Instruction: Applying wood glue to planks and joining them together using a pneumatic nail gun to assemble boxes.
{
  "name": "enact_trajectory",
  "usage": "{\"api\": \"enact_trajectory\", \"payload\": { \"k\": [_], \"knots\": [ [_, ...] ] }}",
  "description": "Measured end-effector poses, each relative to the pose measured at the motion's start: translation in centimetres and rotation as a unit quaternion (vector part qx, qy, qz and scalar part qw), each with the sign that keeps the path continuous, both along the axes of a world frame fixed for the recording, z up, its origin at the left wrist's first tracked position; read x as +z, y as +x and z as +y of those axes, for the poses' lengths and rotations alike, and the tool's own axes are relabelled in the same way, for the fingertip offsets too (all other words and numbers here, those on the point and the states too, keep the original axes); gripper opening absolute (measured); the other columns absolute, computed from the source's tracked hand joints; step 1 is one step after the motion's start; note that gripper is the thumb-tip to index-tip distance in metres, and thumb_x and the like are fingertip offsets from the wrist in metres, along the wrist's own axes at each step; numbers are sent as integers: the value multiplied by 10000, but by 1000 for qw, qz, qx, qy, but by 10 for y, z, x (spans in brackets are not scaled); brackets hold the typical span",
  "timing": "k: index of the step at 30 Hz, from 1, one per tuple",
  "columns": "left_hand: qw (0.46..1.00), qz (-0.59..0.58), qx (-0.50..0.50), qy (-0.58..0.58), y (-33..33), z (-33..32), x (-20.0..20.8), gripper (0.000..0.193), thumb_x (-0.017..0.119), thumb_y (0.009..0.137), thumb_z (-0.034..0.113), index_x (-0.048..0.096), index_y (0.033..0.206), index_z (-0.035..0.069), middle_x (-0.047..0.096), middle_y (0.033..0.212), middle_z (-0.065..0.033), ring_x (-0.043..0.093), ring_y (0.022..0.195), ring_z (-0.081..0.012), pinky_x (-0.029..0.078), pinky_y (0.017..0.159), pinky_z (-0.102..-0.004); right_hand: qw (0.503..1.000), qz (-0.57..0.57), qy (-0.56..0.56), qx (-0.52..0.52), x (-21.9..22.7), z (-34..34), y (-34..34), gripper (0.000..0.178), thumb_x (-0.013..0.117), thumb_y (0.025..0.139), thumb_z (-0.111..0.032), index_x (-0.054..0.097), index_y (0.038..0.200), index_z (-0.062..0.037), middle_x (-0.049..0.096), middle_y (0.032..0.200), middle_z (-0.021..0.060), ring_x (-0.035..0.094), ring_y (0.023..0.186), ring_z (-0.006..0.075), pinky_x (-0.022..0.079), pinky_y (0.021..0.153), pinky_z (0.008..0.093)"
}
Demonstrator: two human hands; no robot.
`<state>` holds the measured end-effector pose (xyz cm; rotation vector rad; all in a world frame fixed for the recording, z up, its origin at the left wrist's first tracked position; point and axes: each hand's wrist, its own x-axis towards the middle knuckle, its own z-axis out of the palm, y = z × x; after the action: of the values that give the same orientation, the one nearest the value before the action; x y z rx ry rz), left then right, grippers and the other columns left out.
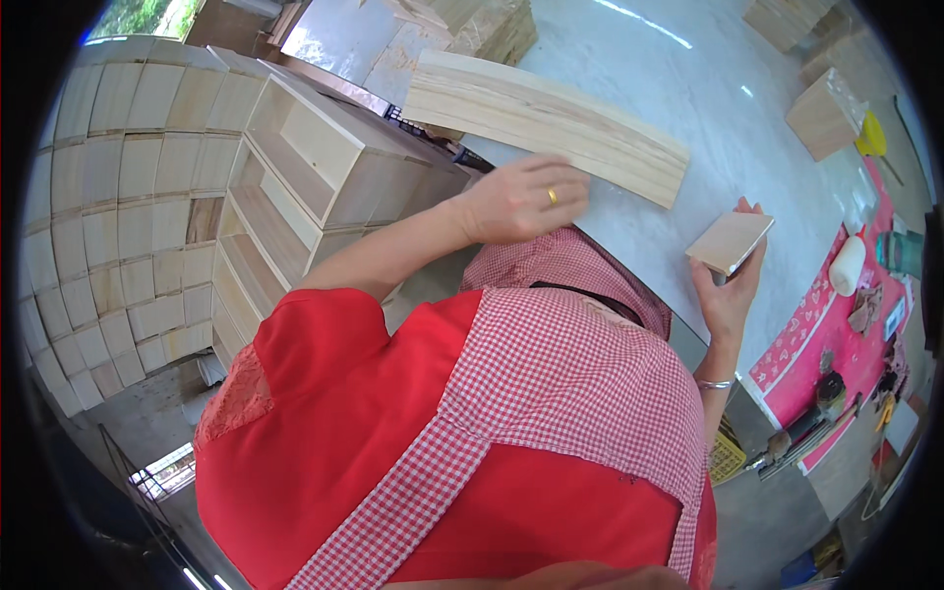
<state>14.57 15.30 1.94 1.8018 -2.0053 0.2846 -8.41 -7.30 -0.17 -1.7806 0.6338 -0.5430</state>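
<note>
A long pale wooden board (551,123) with streaked grain lies aslant over the table in front of me. My left hand (526,200), a gold ring on one finger, is at the board's near long edge. Its fingers are curled together and their tips are hidden, so what they hold, if anything, does not show. To the right of the board, my right hand (733,290) grips a small flat rectangular block (730,242) with a beige face, the thumb at its near edge and fingers behind it. The block is apart from the board.
The table (639,59) has a pale glossy top. Stacked wooden boxes (143,197) and open-fronted wooden cases (305,147) rise at my left. Wood stacks (492,34) stand at the back. At right are a wooden block (826,118), a pink cloth (806,369) and a white bottle (847,265).
</note>
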Motion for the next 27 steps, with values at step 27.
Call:
{"api": "enact_trajectory", "payload": {
  "k": [27],
  "knots": [
    [992, -64, 76, 85, -22, -109, -6, 872, 810, 657, 546, 529, 1334, 73, 586, 1187, -86, 544, 1132, -259, 357, 1081, -529, 1000, -9, 2, 23, -3, -1, -1, 909, 705, 738, -23, 254, 1527, -28, 361, 1551, 143, 385, 1400, 254, 330, 1134, 374]
  ]
}}
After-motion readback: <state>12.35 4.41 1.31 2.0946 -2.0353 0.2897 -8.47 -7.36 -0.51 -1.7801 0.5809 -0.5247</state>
